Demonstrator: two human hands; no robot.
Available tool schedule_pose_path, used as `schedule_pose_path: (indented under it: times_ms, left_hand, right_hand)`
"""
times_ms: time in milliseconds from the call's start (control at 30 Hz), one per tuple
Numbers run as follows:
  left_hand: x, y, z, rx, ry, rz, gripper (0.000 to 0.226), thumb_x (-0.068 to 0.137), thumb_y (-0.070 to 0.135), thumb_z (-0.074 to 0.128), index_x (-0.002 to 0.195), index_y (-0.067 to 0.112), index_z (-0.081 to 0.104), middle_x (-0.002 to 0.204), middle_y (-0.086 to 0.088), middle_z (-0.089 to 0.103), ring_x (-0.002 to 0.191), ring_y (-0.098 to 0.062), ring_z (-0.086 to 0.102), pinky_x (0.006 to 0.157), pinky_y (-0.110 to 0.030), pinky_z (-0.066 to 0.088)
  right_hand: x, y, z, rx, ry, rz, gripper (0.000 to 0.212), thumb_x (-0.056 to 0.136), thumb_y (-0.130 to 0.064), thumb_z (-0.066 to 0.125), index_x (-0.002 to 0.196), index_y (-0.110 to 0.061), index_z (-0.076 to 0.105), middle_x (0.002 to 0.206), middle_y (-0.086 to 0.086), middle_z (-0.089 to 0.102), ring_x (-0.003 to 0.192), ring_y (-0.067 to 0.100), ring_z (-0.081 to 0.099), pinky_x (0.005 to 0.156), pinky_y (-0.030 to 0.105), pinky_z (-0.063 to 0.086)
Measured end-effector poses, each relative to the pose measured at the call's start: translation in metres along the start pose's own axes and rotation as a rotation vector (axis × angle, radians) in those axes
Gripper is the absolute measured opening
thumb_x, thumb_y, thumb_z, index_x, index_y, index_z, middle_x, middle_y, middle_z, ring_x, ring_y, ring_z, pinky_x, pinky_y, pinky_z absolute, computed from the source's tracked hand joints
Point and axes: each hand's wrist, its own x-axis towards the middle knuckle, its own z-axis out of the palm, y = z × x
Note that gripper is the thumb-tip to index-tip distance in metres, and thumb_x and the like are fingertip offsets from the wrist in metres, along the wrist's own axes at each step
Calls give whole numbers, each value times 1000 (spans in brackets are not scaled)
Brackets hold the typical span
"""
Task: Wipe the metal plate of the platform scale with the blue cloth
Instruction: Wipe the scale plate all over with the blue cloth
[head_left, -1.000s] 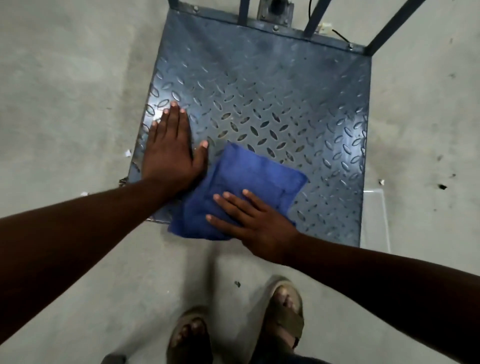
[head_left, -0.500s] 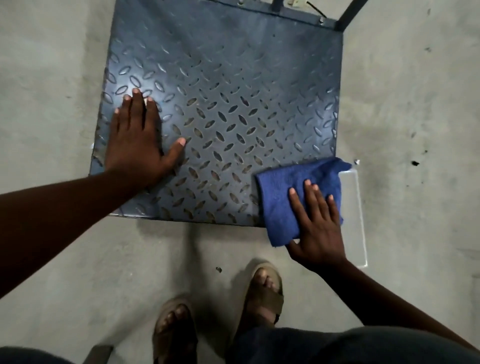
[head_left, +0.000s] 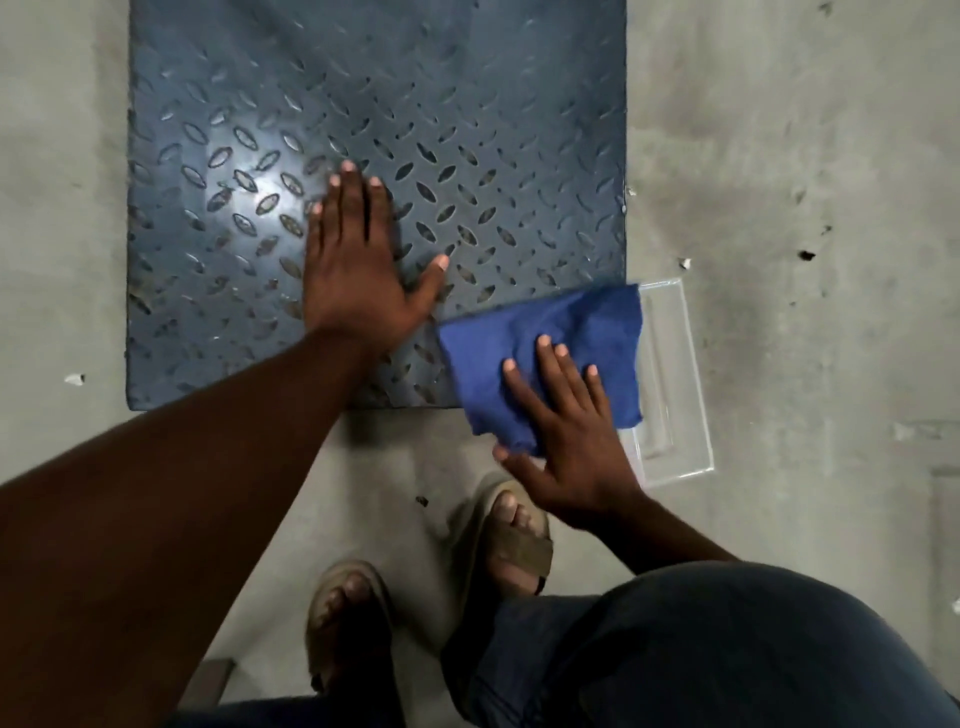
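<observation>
Steel chequer pattern covers the metal plate (head_left: 467, 104) of the platform scale, which sits flat on the concrete floor (head_left: 805, 156) below us. Our blue cloth (head_left: 571, 322) lies crumpled over the plate's near right corner, spilling past both the near edge and the right edge. Our right hand (head_left: 566, 441) presses it down with straight, spread fingers, the palm hanging off the near edge above the floor. Our left hand (head_left: 358, 270) lies flat and open on the bare plate near its middle, thumb stretched toward the cloth without quite touching it. Just beside the plate's right edge, partly under the cloth, a clear plastic tray (head_left: 675, 405) rests on the floor. Nearer us, our two sandalled feet (head_left: 514, 540) stand on the concrete.
</observation>
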Motion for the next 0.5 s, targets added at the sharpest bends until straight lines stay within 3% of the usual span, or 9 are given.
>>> schedule_pose_path:
  times_ms: [133, 233, 300, 400, 500]
  left_hand:
    - [0, 2, -1, -9, 28, -15, 102, 100, 78, 34, 169, 6, 14, 177, -21, 6, 165, -33, 7, 135, -46, 4]
    - [0, 2, -1, -4, 42, -23, 101, 100, 77, 34, 169, 6, 16, 177, -21, 7, 165, -33, 8, 135, -46, 5]
    - [0, 2, 0, -8, 44, -23, 101, 100, 77, 35, 169, 6, 16, 177, -21, 8, 165, -33, 9, 135, -46, 6]
    - [1, 2, -1, -16, 42, -22, 101, 100, 77, 36, 169, 6, 16, 178, -20, 8, 165, -33, 9, 135, -47, 6]
    - [1, 3, 0, -5, 35, -28, 102, 100, 78, 34, 170, 8, 14, 178, -19, 6, 165, -33, 7, 134, -47, 5]
  right_hand:
    - [-26, 11, -2, -108, -116, -129, 106, 83, -87, 52, 166, -32, 15, 174, 6, -4, 160, 24, -6, 128, 56, 7]
    - [-25, 19, -13, 53, -128, -138, 93, 89, -81, 50, 164, -31, 25, 174, 0, 1, 161, 19, 0, 129, 50, 7]
    - [-24, 18, -8, 70, -19, -56, 83, 94, -73, 50, 162, -28, 33, 173, -2, 13, 159, 20, 16, 128, 46, 15]
    - [-19, 14, 15, -96, 85, 19, 81, 91, -50, 71, 160, -24, 37, 170, 5, 24, 151, 27, 33, 122, 47, 29]
    - [-14, 36, 9, -134, 149, 43, 92, 80, -3, 79, 159, -26, 39, 167, 10, 30, 148, 33, 38, 116, 47, 37]
